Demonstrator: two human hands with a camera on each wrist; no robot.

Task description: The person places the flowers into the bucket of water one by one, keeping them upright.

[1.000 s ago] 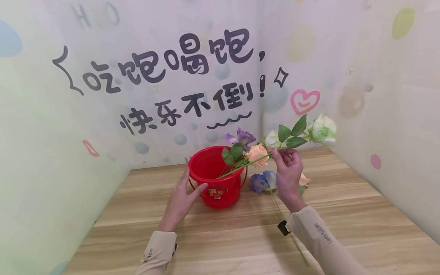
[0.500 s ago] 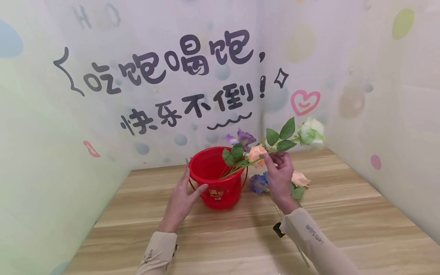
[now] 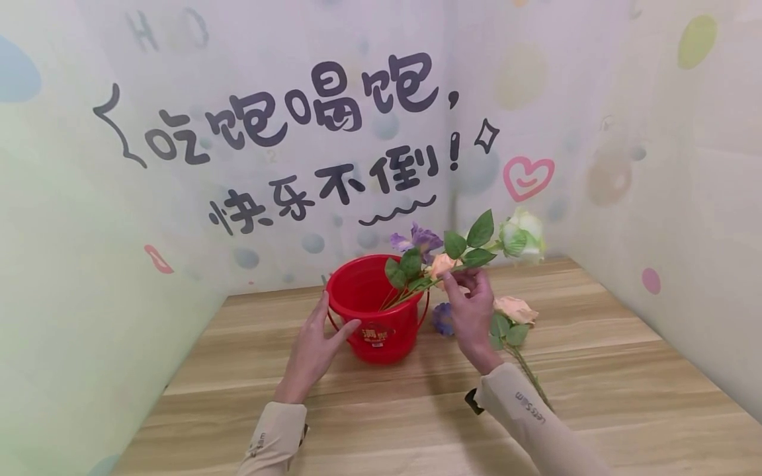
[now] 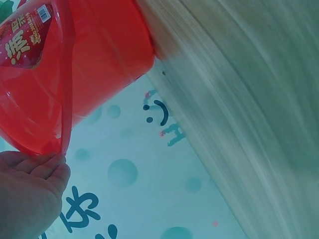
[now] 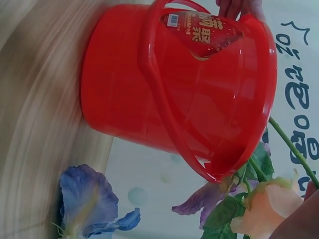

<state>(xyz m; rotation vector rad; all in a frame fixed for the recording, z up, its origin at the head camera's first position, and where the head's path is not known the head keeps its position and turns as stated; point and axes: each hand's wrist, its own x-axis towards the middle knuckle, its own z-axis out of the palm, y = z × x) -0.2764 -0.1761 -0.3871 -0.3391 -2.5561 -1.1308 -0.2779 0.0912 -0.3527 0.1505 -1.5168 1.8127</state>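
Note:
A white-green artificial rose slants over the bucket's right side, its stem end inside the rim. My right hand pinches that stem between thumb and fingers. The red bucket stands upright on the table. Against its left side rests my left hand, thumb at the front and fingers at the rim; the left wrist view shows the fingertips by the handle joint. Leaning out of the bucket are a purple iris and a peach rose, the rose partly behind my right hand.
A blue iris lies on the wooden table right of the bucket, mostly covered by my right hand in the head view. Another peach rose lies further right, its stem toward me. Printed walls enclose the table's back and sides.
My right hand has moved left and slightly down with the white rose, sliding its stem further into the bucket. The lying peach rose is now more exposed. My left hand keeps its place.

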